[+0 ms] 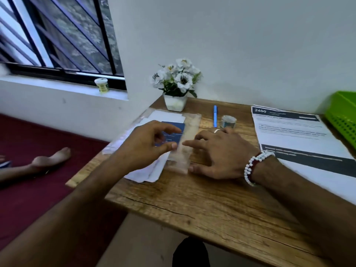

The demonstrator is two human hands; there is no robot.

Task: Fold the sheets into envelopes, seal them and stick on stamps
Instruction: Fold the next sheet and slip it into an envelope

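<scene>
The left hand [148, 143] is hovering above a blue card [173, 137]. Its fingers are curving loosely, with thumb and forefinger standing narrowly apart and gripping nothing. The right hand [221, 149] is resting flat on the wooden table [212, 209] with its fingers [192, 144] spreading wide. The forefinger is touching a clear plastic packet [190, 128], and the thumb is lying just beside the packet's near end. The white sheets [150, 171] are lying under the card and packet at the table's left edge. Printed sheets [292, 132] are lying to the right. A blue pen [215, 116] and a tape roll [228, 121] are lying beyond the right hand.
</scene>
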